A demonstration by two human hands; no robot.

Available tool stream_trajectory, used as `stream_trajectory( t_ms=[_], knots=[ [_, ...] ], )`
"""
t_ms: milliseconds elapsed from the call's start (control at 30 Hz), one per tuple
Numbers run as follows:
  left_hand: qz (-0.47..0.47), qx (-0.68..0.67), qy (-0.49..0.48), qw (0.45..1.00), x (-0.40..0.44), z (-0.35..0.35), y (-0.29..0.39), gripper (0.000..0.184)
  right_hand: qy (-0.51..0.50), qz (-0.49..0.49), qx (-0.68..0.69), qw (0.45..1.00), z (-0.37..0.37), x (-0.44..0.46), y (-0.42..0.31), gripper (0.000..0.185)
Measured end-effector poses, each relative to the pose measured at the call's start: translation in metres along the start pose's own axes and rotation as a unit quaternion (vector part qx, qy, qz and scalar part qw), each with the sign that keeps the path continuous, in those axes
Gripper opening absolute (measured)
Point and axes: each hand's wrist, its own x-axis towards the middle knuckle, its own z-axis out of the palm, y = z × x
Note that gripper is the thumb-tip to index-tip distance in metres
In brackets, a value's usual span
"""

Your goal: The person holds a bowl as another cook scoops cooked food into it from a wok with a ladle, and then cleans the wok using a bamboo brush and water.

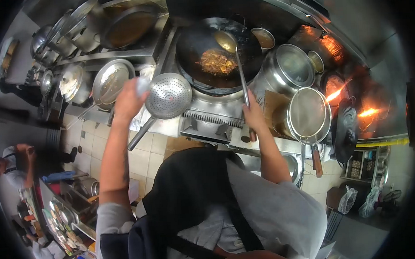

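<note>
My right hand (254, 112) is closed round the long handle of a ladle (242, 77). The ladle's bowl rests inside a large black wok (194, 46), just above a heap of browned, chopped food (217, 62). My left hand (130, 103) is raised to the left of the wok, its fingers closed on a small whitish thing (143, 85), perhaps a cloth; its kind cannot be made out. Beside that hand lies a perforated metal skimmer (170, 95), its dark handle pointing down and left; the hand does not appear to hold it.
Right of the wok stand a lidded steel pot (295, 65) and a pot topped by a fine strainer (308, 112). Flames (368, 112) burn at the far right near another black wok (346, 130). Pans (115, 80) line the left counter. Another person (17, 165) stands far left.
</note>
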Motion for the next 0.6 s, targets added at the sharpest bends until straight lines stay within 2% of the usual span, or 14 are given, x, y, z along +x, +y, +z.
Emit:
stream_trajectory(
  t_ms=[67, 133, 167, 233, 300, 433, 567, 600],
  knots=[
    [0.028, 0.052, -0.077, 0.995, 0.050, 0.031, 0.045, 0.064, -0.005, 0.005, 0.059, 0.998, -0.012, -0.017, -0.014, 0.075],
    [0.095, 0.086, -0.116, 0.985, 0.094, 0.062, 0.077, 0.062, -0.115, 0.125, 0.257, 0.951, -0.047, -0.041, -0.063, 0.073],
    [0.118, 0.103, -0.127, 0.979, 0.114, 0.076, 0.094, 0.058, -0.120, 0.095, 0.344, 0.926, -0.046, -0.044, -0.063, 0.076],
    [0.142, 0.119, -0.139, 0.973, 0.141, 0.094, 0.128, 0.054, -0.137, 0.103, 0.360, 0.917, -0.051, -0.048, -0.063, 0.076],
    [0.143, 0.170, -0.153, 0.963, 0.161, 0.103, 0.155, 0.038, -0.158, 0.117, 0.371, 0.907, -0.050, -0.049, -0.058, 0.076],
    [0.130, 0.191, -0.163, 0.959, 0.187, 0.109, 0.165, 0.024, -0.165, 0.103, 0.370, 0.909, -0.048, -0.050, -0.051, 0.077],
    [0.137, 0.198, -0.151, 0.959, 0.184, 0.124, 0.160, 0.032, -0.175, 0.111, 0.405, 0.891, -0.049, -0.044, -0.047, 0.078],
    [0.109, 0.144, -0.150, 0.972, 0.177, 0.120, 0.159, 0.038, -0.180, 0.118, 0.423, 0.880, -0.049, -0.043, -0.047, 0.078]
  ],
)
